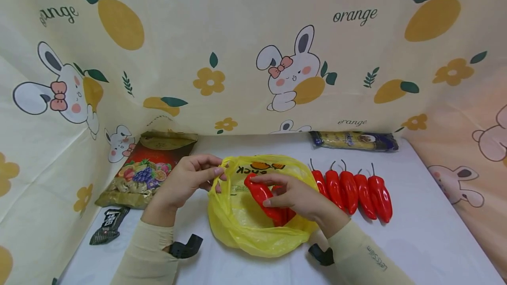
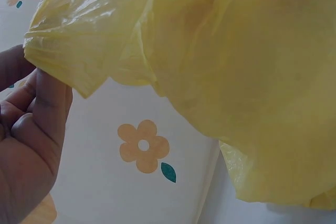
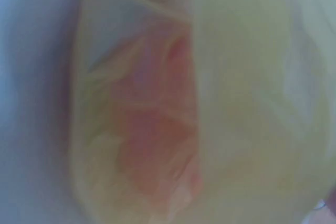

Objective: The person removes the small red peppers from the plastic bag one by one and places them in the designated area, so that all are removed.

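A yellow plastic bag (image 1: 261,243) sits with its mouth open on the white table in the head view. My left hand (image 1: 190,177) pinches the bag's left rim between thumb and fingers; the left wrist view shows the stretched yellow plastic (image 2: 84,30) at the fingertips. Within the bag's mouth, my right hand (image 1: 295,195) holds a red chili pepper (image 1: 259,191), tilted. More red (image 1: 288,218) shows beneath it inside the bag, partly hidden. The right wrist view is blurred, with red showing through the yellow plastic (image 3: 252,103). Right of the bag, several red chili peppers (image 1: 348,188) lie in a row, stems pointing away.
A red and gold packet with fruit pictures (image 1: 146,168) lies at the left, with a small black packet (image 1: 109,225) in front of it. At the back right is a long clear-and-blue package (image 1: 352,140). Printed cloth (image 1: 237,12) walls the back and sides.
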Demonstrator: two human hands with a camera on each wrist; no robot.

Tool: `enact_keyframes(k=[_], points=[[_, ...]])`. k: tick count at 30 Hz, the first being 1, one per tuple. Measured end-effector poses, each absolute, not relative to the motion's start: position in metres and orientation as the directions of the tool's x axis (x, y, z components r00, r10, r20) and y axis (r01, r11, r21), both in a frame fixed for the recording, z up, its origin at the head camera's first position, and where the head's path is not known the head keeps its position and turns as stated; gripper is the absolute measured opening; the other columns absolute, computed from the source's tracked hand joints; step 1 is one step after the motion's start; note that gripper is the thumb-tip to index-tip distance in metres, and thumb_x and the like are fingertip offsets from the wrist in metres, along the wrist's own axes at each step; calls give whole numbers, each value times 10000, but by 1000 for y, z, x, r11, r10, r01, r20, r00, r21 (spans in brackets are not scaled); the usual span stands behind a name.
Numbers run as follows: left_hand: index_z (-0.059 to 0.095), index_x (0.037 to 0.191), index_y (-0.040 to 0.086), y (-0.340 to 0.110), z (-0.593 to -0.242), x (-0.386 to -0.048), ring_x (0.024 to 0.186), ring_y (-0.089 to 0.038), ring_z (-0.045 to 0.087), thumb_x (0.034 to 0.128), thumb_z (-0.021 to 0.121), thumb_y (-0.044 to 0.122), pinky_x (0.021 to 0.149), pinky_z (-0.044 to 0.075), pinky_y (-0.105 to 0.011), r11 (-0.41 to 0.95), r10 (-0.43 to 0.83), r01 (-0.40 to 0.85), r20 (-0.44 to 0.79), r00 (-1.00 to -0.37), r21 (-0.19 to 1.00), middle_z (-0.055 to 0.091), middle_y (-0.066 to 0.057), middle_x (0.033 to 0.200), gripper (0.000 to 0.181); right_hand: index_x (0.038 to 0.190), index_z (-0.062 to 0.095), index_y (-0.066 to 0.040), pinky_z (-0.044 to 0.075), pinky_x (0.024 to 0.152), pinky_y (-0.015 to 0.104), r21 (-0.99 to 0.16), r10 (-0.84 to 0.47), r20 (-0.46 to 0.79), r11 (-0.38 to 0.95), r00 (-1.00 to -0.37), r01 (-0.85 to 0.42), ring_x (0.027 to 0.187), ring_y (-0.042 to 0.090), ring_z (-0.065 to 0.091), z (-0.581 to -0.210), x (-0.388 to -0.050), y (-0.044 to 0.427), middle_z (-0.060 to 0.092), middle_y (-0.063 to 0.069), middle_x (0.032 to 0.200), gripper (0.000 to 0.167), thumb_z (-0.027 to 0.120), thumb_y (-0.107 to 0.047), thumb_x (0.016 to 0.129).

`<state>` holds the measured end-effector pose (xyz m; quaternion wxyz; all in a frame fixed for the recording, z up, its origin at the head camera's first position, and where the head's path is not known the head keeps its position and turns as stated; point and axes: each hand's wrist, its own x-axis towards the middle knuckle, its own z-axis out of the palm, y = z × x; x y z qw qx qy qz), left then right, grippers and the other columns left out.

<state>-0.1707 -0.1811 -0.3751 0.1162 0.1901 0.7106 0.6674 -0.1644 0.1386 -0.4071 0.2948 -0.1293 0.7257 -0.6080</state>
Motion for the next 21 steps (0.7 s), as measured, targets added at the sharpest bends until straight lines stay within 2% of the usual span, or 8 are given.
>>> enact_keyframes(k=[5,11,16,21], points=[[668,1225,-147,-182,-376,-171,719,-206,750,1076,632,-25,685,594,-291,39,426,114,87,-900,993,759,-193,997,195,1481,690,-200,605,926,492,-963,-530,-270,169,-804,212,1292,392,572,-408,-160,156,525,142,1545,576,841,-84,937],[672,1226,-142,-182,-377,-170,721,-210,752,1079,636,-18,684,595,-291,45,427,120,89,-900,992,762,-197,1001,195,1475,671,-137,608,911,526,-978,-467,-208,116,-860,173,1288,411,587,-408,-152,178,525,191,1519,596,868,-95,914],[676,1222,-135,-182,-377,-171,716,-214,751,1079,642,-14,681,593,-290,51,424,120,87,-901,991,765,-199,1000,190,1509,613,-77,605,917,528,-982,-381,-186,66,-906,174,1334,424,560,-406,-145,197,478,214,1572,599,838,-107,954],[674,1218,-139,-181,-378,-171,712,-207,748,1077,641,-17,675,589,-288,47,425,112,82,-902,993,764,-193,993,189,1496,640,-116,598,938,508,-982,-279,-187,26,-942,188,1391,399,497,-407,-141,214,486,195,1564,525,802,-131,996]])
